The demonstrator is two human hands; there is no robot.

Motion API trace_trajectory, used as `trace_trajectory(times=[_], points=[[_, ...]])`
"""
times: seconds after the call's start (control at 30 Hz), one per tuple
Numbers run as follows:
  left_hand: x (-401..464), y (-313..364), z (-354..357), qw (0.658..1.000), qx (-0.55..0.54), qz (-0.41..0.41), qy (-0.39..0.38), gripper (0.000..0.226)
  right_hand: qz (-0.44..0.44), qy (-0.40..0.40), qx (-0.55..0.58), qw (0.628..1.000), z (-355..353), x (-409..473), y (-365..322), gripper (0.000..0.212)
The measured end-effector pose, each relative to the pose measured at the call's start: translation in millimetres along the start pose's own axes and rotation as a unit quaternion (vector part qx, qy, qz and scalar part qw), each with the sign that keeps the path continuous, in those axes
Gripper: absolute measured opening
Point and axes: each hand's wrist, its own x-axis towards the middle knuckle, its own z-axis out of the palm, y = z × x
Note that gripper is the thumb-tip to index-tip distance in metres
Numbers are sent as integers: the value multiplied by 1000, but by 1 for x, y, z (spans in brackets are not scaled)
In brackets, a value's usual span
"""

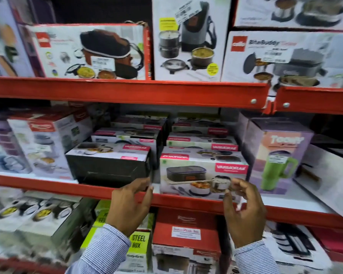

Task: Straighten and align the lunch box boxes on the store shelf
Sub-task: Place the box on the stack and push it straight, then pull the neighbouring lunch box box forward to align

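Note:
Two rows of Varmora lunch box boxes stand on the middle orange shelf point(71, 187). The front left box point(109, 163) is turned with its dark side forward and sits slightly askew. The front right box point(198, 175) shows its picture face. My left hand point(131, 206) is raised at the shelf lip, fingertips touching the lower right corner of the dark box. My right hand point(244, 206) hovers at the lower right corner of the picture box, fingers curled and apart, holding nothing. More of these boxes point(202, 141) are stacked behind both.
A tilted white box point(48, 145) stands left of the dark one. A purple tumbler box point(275, 157) stands to the right. The upper shelf point(127, 89) holds large lunch bag boxes. Green and red boxes point(184, 232) fill the shelf below my hands.

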Motion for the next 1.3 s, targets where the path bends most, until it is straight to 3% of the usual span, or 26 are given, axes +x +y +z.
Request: trace_trajectory(times=[0.2,0.3,0.43,0.53,0.67,0.8,0.97,1.07,1.13,1.2,1.3], points=[[2,-48,-66,994,7,-38,103,10,49,-144,63,986,74,-35,-53,30],[13,-93,-93,990,-4,-65,129,16,76,-176,61,980,111,-53,-70,32],[30,-152,-118,989,-32,-110,96,42,99,-146,36,984,153,-67,-93,39],[47,-175,-127,992,-35,-108,61,50,113,-93,-2,989,175,-64,-114,50],[67,-183,-132,993,-51,-110,4,58,158,-94,-57,981,193,-56,-134,70],[78,-190,-127,978,-124,-155,-58,74,205,-125,-105,965,201,-45,-146,68],[88,-184,-143,962,-212,-163,-51,64,207,-96,-51,972,191,-39,-149,72],[94,-183,-157,941,-290,-168,-37,58,200,-70,10,977,179,-38,-159,37],[97,-179,-167,932,-319,-172,-15,59,204,-67,47,976,171,-36,-165,25],[98,-175,-172,925,-340,-169,6,61,203,-67,69,975,167,-33,-168,33],[98,-166,-177,929,-331,-161,26,41,203,-59,77,974,166,-28,-165,37]])
